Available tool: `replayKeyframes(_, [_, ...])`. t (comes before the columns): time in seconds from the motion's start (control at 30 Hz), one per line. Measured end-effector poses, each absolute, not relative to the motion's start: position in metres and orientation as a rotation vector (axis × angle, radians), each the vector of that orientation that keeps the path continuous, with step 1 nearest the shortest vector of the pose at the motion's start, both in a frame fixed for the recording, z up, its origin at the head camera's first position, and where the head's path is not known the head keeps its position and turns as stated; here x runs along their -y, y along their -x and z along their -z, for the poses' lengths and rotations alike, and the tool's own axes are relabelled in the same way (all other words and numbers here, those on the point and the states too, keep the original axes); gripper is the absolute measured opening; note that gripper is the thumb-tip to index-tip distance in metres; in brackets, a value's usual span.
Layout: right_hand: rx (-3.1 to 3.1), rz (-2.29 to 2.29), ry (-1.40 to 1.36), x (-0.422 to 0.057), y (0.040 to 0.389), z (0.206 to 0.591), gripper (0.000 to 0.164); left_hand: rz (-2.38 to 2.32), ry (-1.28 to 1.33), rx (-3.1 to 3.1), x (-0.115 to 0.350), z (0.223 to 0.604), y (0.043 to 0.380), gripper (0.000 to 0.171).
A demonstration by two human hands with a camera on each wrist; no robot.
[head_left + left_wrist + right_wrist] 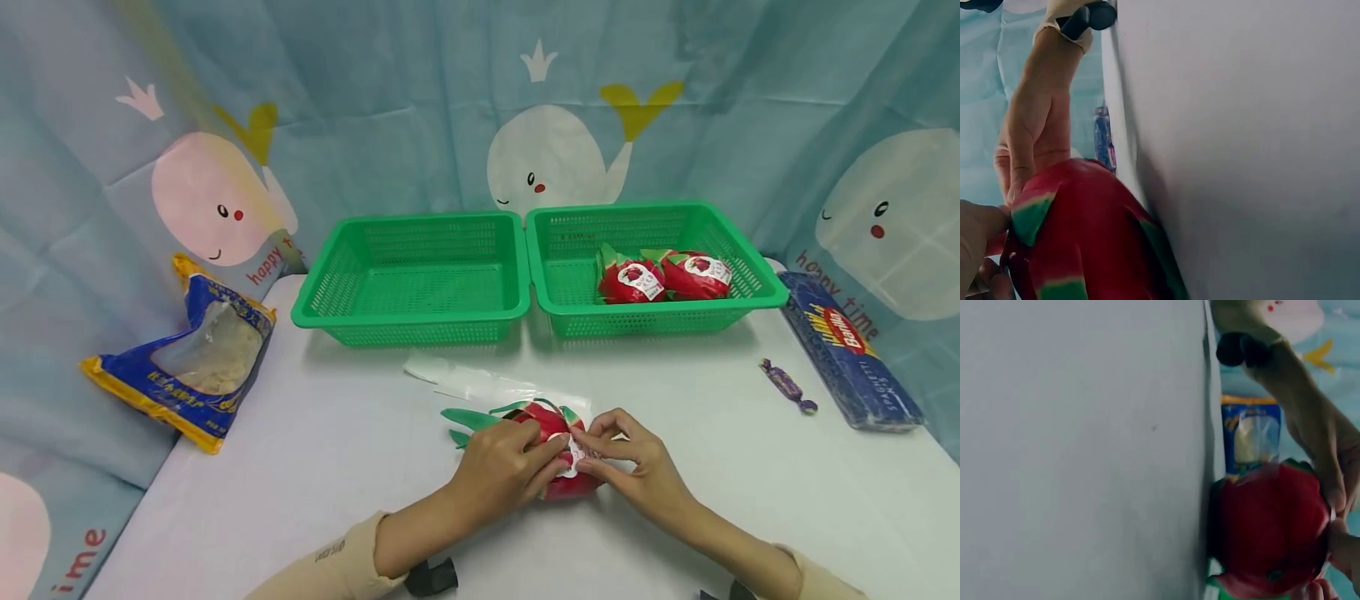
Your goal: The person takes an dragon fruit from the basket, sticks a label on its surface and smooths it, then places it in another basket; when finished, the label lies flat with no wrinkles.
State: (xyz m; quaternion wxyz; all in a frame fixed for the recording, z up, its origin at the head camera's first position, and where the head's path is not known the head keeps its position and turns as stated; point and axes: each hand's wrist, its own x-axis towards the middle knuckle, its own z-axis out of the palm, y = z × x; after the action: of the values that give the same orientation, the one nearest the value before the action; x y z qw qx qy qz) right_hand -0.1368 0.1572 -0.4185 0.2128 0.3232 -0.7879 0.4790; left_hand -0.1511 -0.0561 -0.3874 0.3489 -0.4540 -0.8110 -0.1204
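Observation:
A red dragon fruit (551, 421) with green leaf tips and a white label (574, 455) lies on the white table (322, 467) near its front edge. My left hand (517, 458) curls over the fruit's left side and grips it. My right hand (618, 450) pinches at the white label from the right. In the left wrist view the dragon fruit (1085, 237) fills the lower left, with the right hand (1035, 137) behind it. The right wrist view shows the dragon fruit (1266, 531) against the table edge, with the left hand (1325, 450) on top of it.
Two green baskets stand at the back: the left basket (412, 321) holds nothing, while the right basket (652, 317) holds two dragon fruits (663, 279). A clear plastic wrapper (480, 383) lies behind the fruit. A snack bag (191, 354) leans at the left, with a spaghetti pack (847, 350) and a purple candy (787, 386) to the right.

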Motion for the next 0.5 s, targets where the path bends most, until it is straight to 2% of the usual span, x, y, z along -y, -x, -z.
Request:
replayKeyframes(0.1, [2.254,-1.374,-0.868,-0.162,0.136,0.422,0.041,0.35,1.176,2.155,0.059,0.387,0.149,0.027])
replayKeyframes(0.27, [2.393,-1.434,-0.736,-0.175,0.142,0.424,0.026,0.424,1.184,2.199,0.063,0.386,0.152,0.03])
replayKeyframes(0.47, [2.624,-1.708,-0.555,-0.168,0.145,0.419,0.045,0.453,1.238,2.186,0.067,0.386,0.158,0.031])
replayKeyframes(0.5, [2.677,-1.782,-0.534,-0.167,0.144,0.42,0.044,0.461,1.249,2.188,0.068,0.386,0.159,0.031])
